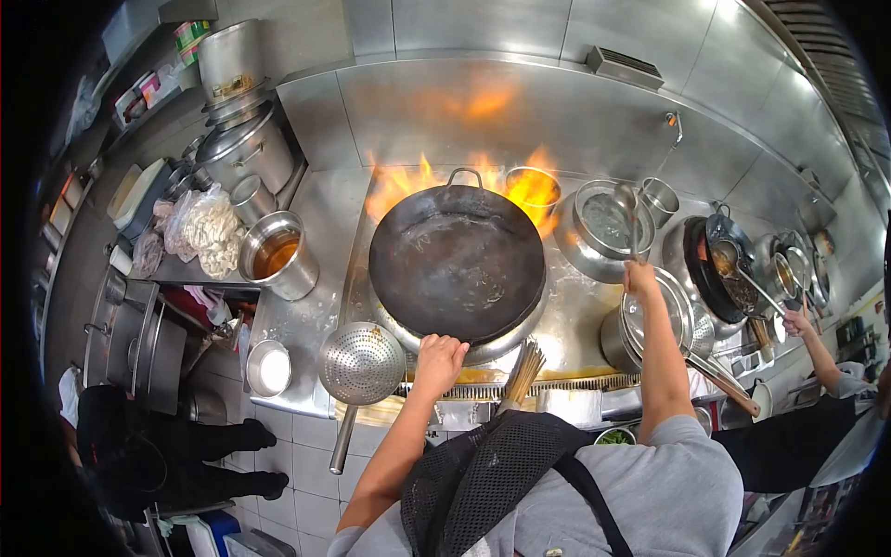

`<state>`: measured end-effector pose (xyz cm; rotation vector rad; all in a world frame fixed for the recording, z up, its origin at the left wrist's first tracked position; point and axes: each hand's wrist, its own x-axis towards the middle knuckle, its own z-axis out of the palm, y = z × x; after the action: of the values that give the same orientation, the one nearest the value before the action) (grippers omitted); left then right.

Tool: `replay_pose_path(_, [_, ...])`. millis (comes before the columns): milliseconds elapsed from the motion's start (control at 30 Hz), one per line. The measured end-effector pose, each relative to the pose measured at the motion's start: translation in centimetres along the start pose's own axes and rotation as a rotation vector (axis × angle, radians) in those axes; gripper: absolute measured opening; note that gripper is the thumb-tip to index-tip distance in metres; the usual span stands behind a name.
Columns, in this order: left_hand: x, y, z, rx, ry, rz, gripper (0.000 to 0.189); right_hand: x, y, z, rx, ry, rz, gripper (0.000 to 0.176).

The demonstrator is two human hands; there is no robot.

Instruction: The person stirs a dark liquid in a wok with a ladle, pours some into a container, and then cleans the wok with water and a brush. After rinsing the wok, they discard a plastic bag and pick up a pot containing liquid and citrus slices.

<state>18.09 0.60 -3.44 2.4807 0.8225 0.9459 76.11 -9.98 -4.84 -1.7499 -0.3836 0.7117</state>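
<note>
A large dark wok [455, 255] sits tilted over the burner, with a little liquid shining inside and tall flames behind it. My left hand [439, 360] is closed on the wok's near rim; any handle there is hidden by my fingers. My right hand [640, 278] grips a ladle [635, 227] by its handle. The ladle's bowl hangs over the rim of a metal pot [594, 209] of clear liquid, right of the wok. Below my right hand stands a lidded or nested round pot [617, 343]. A perforated strainer [362, 360] lies left of my left hand.
Flames [399, 186] rise around the wok's far side. A bamboo brush [524, 371] stands at the stove's front edge. Left are a pot of brown liquid [276, 252] and a white-filled bowl [269, 368]. A co-worker's hand [795, 322] works a second wok [733, 265]; another person [148, 450] stands lower left.
</note>
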Motion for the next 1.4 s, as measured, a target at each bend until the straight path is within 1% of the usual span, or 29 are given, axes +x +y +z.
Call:
replay_pose_path(33, [0.0, 0.0, 0.0, -0.003, 0.0, 0.004, 0.026, 1.6, 0.9, -0.9, 0.729, -0.406, 0.313, 0.023])
replay_pose_path(67, [0.0, -0.1, 0.0, -0.005, -0.001, 0.009, 0.026, -0.3, -0.8, -0.2, 0.73, -0.407, 0.317, 0.023])
replay_pose_path(133, [-0.1, -0.1, 0.1, -0.004, -0.016, 0.009, 0.027, -7.7, -6.7, 2.2, 1.474, -0.37, 0.516, 0.019])
replay_pose_path(167, [0.0, -0.2, 0.0, -0.003, -0.024, 0.011, 0.027, -8.8, -6.6, 2.8, 1.499, -0.402, 0.441, 0.028])
replay_pose_path(200, [-0.1, -0.4, 0.0, 0.003, -0.027, 0.004, 0.027, -9.9, -6.8, 3.0, 1.5, -0.404, 0.452, 0.028])
replay_pose_path(300, [-0.4, -0.6, -0.1, -0.004, -0.034, 0.021, 0.025, -14.2, -8.6, 3.5, 1.54, -0.518, 0.457, 0.028])
replay_pose_path(367, [-0.7, -0.8, 0.0, 0.002, -0.02, 0.018, 0.024, -18.9, -10.9, 4.1, 1.549, -0.584, 0.446, 0.028])
replay_pose_path(467, [-0.8, -0.9, -0.4, -0.031, -0.017, 0.033, 0.021, -25.8, -13.7, 5.8, 1.557, -0.741, 0.443, 0.033])
replay_pose_path(533, [-1.0, -1.3, -0.4, -0.097, 0.035, 0.074, 0.019, -30.4, -15.2, 7.1, 1.556, -0.77, 0.447, 0.033])
replay_pose_path(567, [-1.2, -1.4, -0.8, -0.133, -0.05, 0.026, 0.016, -32.5, -15.6, 7.9, 1.555, -0.803, 0.451, 0.034])
replay_pose_path(600, [-1.5, -1.3, -0.9, -0.138, -0.059, 0.028, 0.016, -34.4, -15.7, 8.6, 1.56, -0.792, 0.45, 0.034])
replay_pose_path(667, [-1.8, -0.2, -2.2, -0.334, 0.101, -0.007, 0.022, -37.7, -15.4, 10.1, 1.534, -0.848, 0.454, 0.036])
replay_pose_path(700, [-2.1, 0.1, -3.2, -0.387, 0.055, -0.05, 0.027, -39.1, -14.8, 10.8, 1.523, -0.836, 0.464, 0.037])
replay_pose_path(733, [-2.4, 0.6, -4.1, -0.395, 0.037, -0.046, 0.027, -40.4, -14.2, 11.8, 1.544, -0.839, 0.503, 0.035])
replay_pose_path(800, [-3.2, 1.7, -6.1, -0.501, 0.07, 0.03, 0.025, -42.2, -12.1, 14.0, 1.5, -0.882, 0.537, 0.033])
replay_pose_path(833, [-3.4, 2.4, -7.3, -0.646, -0.002, -0.029, 0.025, -42.8, -11.2, 15.2, 1.494, -0.885, 0.573, 0.031])
replay_pose_path(867, [-3.5, 2.6, -8.3, -0.658, -0.027, -0.003, 0.027, -43.1, -10.3, 16.7, 1.489, -0.89, 0.608, 0.03])
replay_pose_path(933, [-4.4, 2.3, -8.7, -1.064, -0.179, -0.236, 0.024, -42.9, -6.6, 21.7, 1.485, -0.863, 0.678, 0.028])
replay_pose_path(967, [-4.6, 1.8, -9.2, -1.196, -0.285, -0.296, 0.032, -42.8, -5.2, 23.6, 1.458, -0.824, 0.687, 0.026])
replay_pose_path(1000, [-4.6, 1.7, -10.0, -1.189, -0.303, -0.285, 0.032, -42.9, -4.5, 25.6, 1.429, -0.79, 0.697, 0.025])
replay_pose_path(1067, [-4.6, 1.5, -12.3, -1.392, -0.385, -0.535, 0.044, -45.0, -3.6, 29.8, 1.003, -0.599, 0.472, 0.032])
replay_pose_path(1100, [-5.0, 0.5, -12.9, -1.425, -0.413, -0.582, 0.058, -46.5, -4.1, 30.8, 0.61, -0.725, 0.227, 0.045])
replay_pose_path(1133, [-5.2, 0.0, -14.1, -1.403, -0.424, -0.566, 0.058, -46.4, -3.2, 30.8, 0.091, -0.691, -0.022, 0.056])
replay_pose_path(1200, [-5.1, -0.9, -17.2, -1.608, -0.398, -0.705, 0.066, -45.2, -1.5, 30.2, -0.531, -0.529, -0.227, 0.061])
replay_pose_path(1233, [-5.5, -2.5, -18.3, -1.522, -0.417, -0.697, 0.071, -43.9, 1.8, 29.3, -0.702, -0.377, -0.238, 0.066])
replay_pose_path(1267, [-5.9, -4.4, -19.3, -1.535, -0.45, -0.698, 0.069, -42.2, 5.9, 28.1, -0.869, -0.219, -0.234, 0.072])
replay_pose_path(1333, [-6.0, -6.8, -22.1, -1.241, -0.52, -0.663, 0.07, -40.6, 11.7, 25.7, -1.116, -0.109, -0.053, 0.092])
replay_pose_path(1367, [-6.2, -7.5, -23.1, -1.214, -0.549, -0.653, 0.07, -40.3, 13.9, 25.2, -1.161, -0.065, -0.057, 0.099])
replay_pose_path(1400, [-6.5, -8.0, -24.0, -0.966, -0.546, -0.618, 0.069, -40.3, 15.4, 25.2, -1.212, -0.022, -0.059, 0.107])
